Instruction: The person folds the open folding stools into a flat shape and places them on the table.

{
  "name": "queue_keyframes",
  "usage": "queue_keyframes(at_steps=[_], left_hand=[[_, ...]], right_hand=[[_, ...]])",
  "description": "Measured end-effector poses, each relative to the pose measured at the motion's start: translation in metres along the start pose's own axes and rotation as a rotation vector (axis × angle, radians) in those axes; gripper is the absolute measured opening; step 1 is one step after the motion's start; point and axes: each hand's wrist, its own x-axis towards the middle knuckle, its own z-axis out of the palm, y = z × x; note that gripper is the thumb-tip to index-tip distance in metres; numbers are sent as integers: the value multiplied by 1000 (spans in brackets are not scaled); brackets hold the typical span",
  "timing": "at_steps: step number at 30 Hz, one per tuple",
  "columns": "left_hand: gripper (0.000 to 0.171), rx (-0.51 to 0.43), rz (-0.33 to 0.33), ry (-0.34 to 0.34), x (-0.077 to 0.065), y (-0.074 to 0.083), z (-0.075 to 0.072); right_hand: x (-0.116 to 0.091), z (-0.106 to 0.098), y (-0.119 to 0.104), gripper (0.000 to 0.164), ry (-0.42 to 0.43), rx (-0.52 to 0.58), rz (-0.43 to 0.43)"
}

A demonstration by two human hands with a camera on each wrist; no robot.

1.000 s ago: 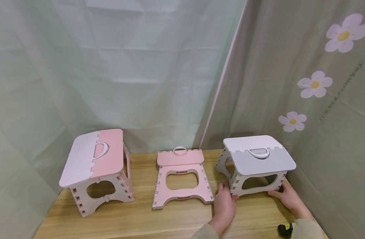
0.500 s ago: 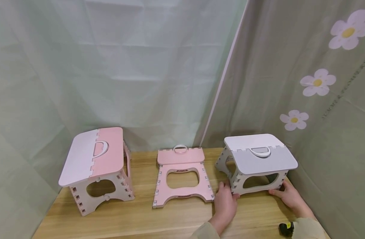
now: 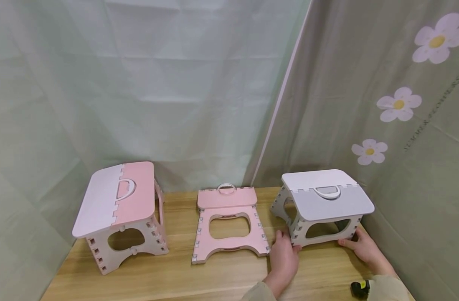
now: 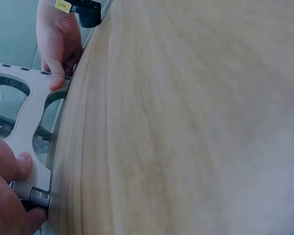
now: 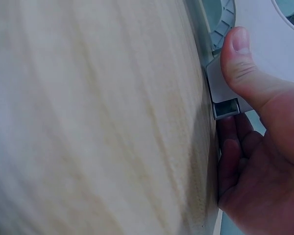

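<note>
A folding step stool with a white and grey top stands unfolded at the right of the table. My left hand grips the foot of its near left leg, thumb on the front face. At the near right foot, my right hand holds the leg, its thumb pressed on the white panel in the right wrist view and the other fingers curled behind the edge. Left of my left hand lies a pink folding stool, folded flat. A pink and white folding stool stands unfolded farther left.
The wooden table carries all the stools. Pale curtains hang close behind it and at both sides, the right one printed with flowers. A small black device with a yellow label sits at my right wrist.
The view shifts slightly. Both hands keep the same hold on the white and grey stool, and no stool visibly moves on the table.
</note>
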Motion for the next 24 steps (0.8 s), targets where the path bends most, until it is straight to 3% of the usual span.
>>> queue_keyframes(at_steps=[12, 18, 24], left_hand=[[56, -20, 22, 26, -4, 0, 0], [57, -15, 15, 30, -7, -2, 1], [59, -30, 25, 57, -4, -1, 2]], right_hand=[[-2, 2, 3, 61, 12, 6, -16], [-4, 5, 9, 63, -3, -8, 30], [1, 2, 7, 59, 10, 6, -6]])
